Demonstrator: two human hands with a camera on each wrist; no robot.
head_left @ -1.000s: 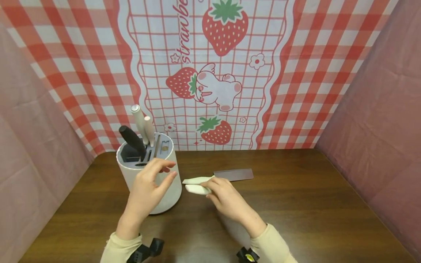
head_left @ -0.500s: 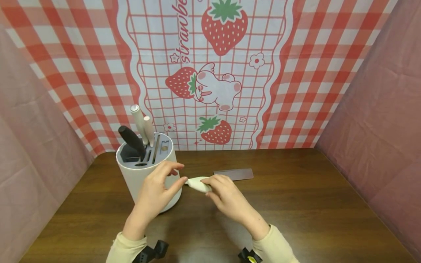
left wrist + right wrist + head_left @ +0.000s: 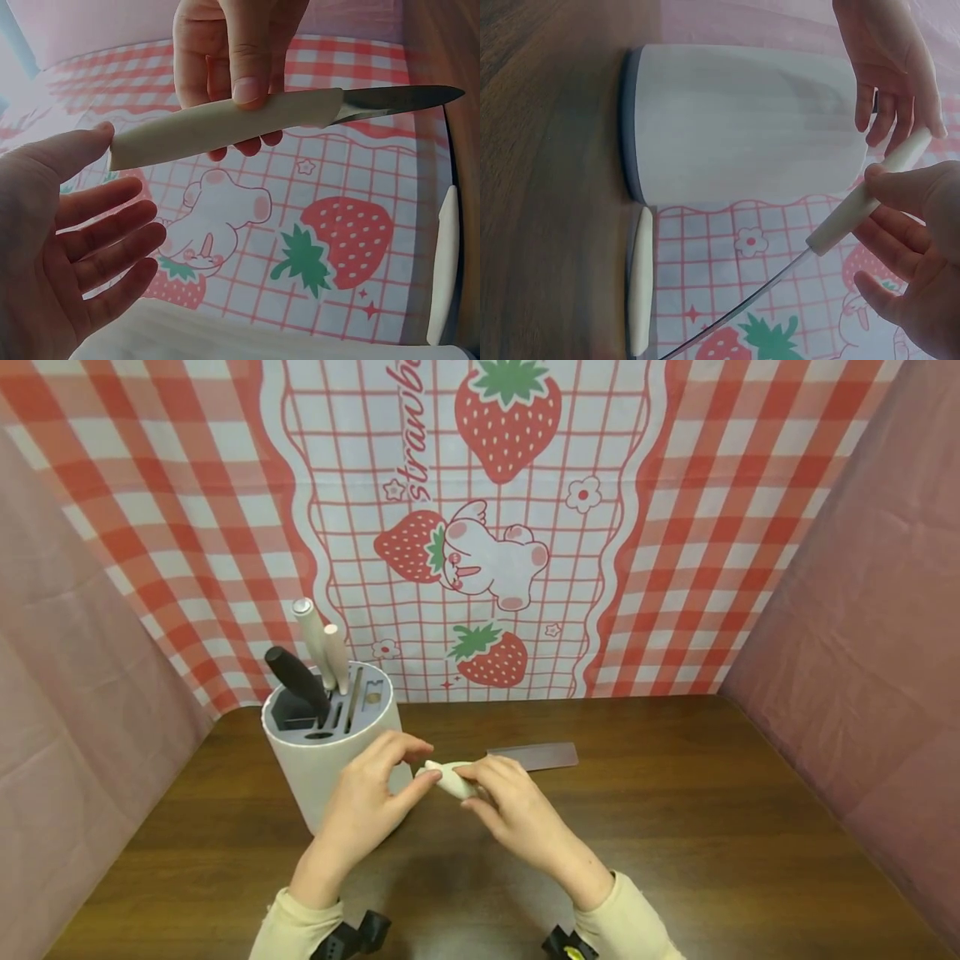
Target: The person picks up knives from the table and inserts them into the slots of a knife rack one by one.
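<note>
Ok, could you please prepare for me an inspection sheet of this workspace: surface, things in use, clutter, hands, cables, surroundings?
Surface: brown wood-grain table.
Things in use: small knife, held in the air; wide-bladed knife, lying on the table; white knife block, upright, bearing one black handle and two pale handles.
Clutter: nothing seen.
Hands: right hand grips the small knife's handle with thumb and fingers; left hand touches the handle's end.
Cables: nothing seen.
Surroundings: strawberry-print cloth behind, pink cloth at both sides.

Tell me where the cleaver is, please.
In the head view, the cleaver lies on the table, right of the knife block, partly hidden behind the right hand.
</note>
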